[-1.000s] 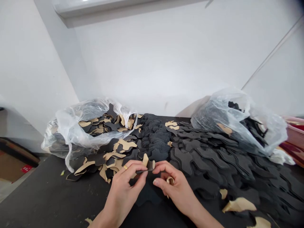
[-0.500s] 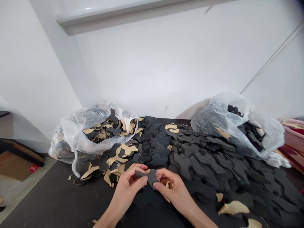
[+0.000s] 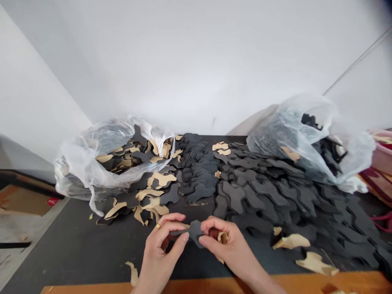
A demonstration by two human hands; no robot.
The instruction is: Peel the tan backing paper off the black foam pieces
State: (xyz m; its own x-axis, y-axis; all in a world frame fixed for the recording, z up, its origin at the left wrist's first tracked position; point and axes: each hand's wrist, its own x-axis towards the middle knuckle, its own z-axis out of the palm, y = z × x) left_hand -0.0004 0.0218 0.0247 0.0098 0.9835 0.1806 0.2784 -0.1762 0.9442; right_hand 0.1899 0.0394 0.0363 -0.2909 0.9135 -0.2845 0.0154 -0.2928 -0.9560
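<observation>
Around the held black piece [image 3: 196,234]: tan scraps [image 3: 292,241], overlapping dark pieces [image 3: 234,195], plastic bags [image 3: 269,132].

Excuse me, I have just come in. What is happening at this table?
A person's left hand and right hand hold one small dark piece between them, above a black table. The right hand also has a curled tan scrap in its grip. More dark pieces lie ahead and to the right.

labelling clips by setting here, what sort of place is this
Probably a small workshop with a handwork bench, though which trade is unclear. Many like-shaped dark pieces lie in overlapping piles on the table, tan scraps are strewn around, and translucent plastic bags at both sides hold more pieces.
</observation>
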